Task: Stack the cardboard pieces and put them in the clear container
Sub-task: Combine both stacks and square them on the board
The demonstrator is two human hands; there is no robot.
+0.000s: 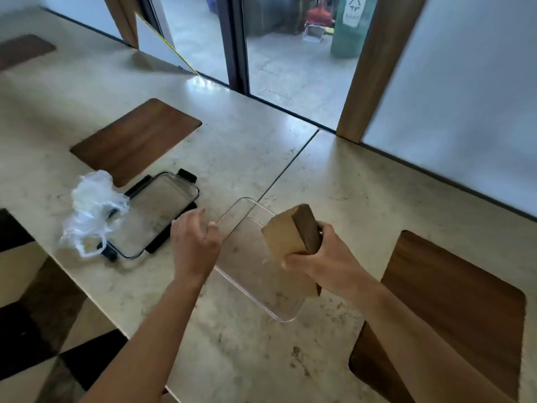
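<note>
A thick stack of brown cardboard pieces (290, 234) is gripped in my right hand (325, 254), tilted on edge over the right side of the clear container (247, 274). The container is a shallow transparent rectangular box on the stone table (247, 146), and I cannot tell whether anything lies in it. My left hand (194, 239) hovers at the container's left rim with fingers spread and nothing held.
The container's clear lid (157, 216) with black clasps lies to the left, partly under a crumpled white plastic bag (93, 205). Dark wooden inlays (136, 141) (447, 315) sit in the table top. The table edge runs along the lower left, and a glass wall stands behind.
</note>
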